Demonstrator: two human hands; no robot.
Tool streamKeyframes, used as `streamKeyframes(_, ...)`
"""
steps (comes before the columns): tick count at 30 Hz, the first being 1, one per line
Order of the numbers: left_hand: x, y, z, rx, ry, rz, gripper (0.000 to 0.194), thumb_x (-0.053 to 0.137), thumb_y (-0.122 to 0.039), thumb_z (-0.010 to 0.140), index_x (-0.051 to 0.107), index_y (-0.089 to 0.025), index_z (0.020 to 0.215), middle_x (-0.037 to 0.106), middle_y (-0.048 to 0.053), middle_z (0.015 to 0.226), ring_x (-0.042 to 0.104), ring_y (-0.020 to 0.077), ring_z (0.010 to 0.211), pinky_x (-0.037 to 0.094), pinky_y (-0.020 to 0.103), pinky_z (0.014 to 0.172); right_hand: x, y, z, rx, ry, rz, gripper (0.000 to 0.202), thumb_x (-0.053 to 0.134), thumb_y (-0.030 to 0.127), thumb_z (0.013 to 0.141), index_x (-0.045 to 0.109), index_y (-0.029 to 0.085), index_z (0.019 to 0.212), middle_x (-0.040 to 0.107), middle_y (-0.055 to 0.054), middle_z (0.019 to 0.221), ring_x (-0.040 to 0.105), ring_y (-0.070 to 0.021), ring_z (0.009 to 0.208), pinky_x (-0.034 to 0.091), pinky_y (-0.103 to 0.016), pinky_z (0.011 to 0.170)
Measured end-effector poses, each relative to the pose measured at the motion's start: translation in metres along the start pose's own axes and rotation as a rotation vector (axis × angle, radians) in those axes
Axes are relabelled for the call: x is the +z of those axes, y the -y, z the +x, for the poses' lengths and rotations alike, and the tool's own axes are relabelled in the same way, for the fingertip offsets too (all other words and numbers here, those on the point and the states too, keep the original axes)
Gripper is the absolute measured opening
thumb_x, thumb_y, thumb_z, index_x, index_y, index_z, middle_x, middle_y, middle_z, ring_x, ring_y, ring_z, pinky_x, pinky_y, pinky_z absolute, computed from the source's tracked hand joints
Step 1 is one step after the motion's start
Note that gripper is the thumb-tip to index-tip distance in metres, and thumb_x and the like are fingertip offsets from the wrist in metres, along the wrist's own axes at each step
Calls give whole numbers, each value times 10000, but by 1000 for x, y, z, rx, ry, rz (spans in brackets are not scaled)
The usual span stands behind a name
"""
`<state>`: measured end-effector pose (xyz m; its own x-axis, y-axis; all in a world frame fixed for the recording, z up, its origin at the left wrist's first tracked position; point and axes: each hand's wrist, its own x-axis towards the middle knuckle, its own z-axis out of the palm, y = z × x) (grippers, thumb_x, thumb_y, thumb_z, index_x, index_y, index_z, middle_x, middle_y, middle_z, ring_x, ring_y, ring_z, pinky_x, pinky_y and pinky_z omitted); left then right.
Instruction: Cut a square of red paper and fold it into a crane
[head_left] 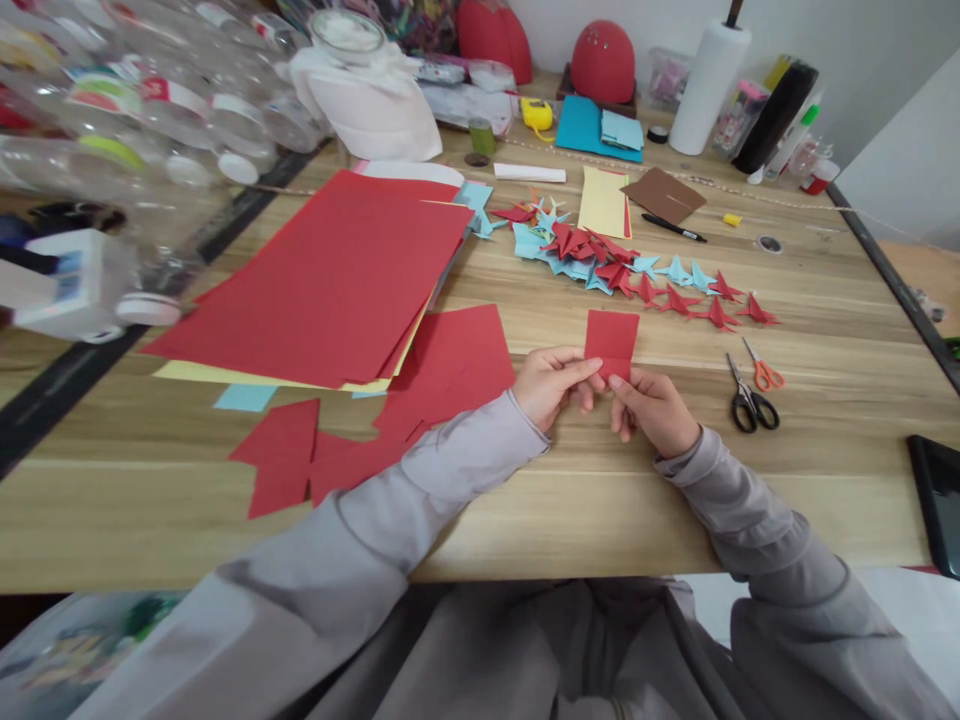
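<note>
Above the wooden table, near the folded paper birds, my left hand and right hand are pinching the small red paper by its lower part, and I am risking a crooked crease if I am pressing one side harder.

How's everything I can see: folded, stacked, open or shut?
Small red paper: creased, held up
Left hand: pinching it
Right hand: pinching it
Paper cranes: folded
Large red sheets: stacked
Black-handled scissors: lying flat, opening unclear
Orange-handled scissors: likewise
Plastic bottles: lying down, some capped
</note>
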<state>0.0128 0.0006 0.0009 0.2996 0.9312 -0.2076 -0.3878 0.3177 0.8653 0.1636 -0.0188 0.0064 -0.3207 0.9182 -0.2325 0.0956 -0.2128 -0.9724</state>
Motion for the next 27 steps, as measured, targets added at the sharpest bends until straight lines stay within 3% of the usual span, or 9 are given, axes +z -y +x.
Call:
streamKeyframes(7,-1,-4,-1,57,-81,-9,279,730,-355,621,603,-112,670,693,53,676,517,71,361,409,197,358,0,0,0,-10,-22,-7,434,566,559,743,519,158,903,560,61,416,474,-79,283,329,-156,296)
streamKeyframes(11,-4,-5,0,74,-96,-48,241,650,-297,673,650,-99,810,719,109,833,572,95,432,455,222,413,-2,-1,2,-34,-118,31,508,609,525,718,464,168,1049,572,72,440,483,-86,300,339,-164,311)
streamKeyframes(16,-6,-2,2,52,-143,-162,267,599,-318,707,694,-99,827,715,89,760,649,154,595,519,263,519,-5,-4,2,-136,-238,-2,535,614,427,724,391,178,1142,553,83,503,492,-89,370,408,-202,383)
streamKeyframes(21,-1,-1,1,44,-201,-125,295,762,-270,584,701,-138,841,713,41,743,648,130,635,535,243,579,-4,-7,-5,-397,-234,-387,550,561,231,768,348,228,1276,604,26,688,555,-117,521,475,-256,530)
streamKeyframes(24,0,-1,1,36,-193,-130,434,790,-264,553,684,-157,961,719,31,754,647,124,619,541,243,577,-1,-7,-9,-558,-171,-687,469,502,163,784,433,240,1242,650,-65,998,629,-174,778,506,-307,696)
streamKeyframes(27,-1,0,2,47,-198,-108,482,804,-278,539,675,-154,987,720,34,740,650,125,613,540,238,583,0,-5,-11,-690,-120,-762,497,493,121,766,437,230,1247,606,-98,1143,597,-218,991,484,-352,838)
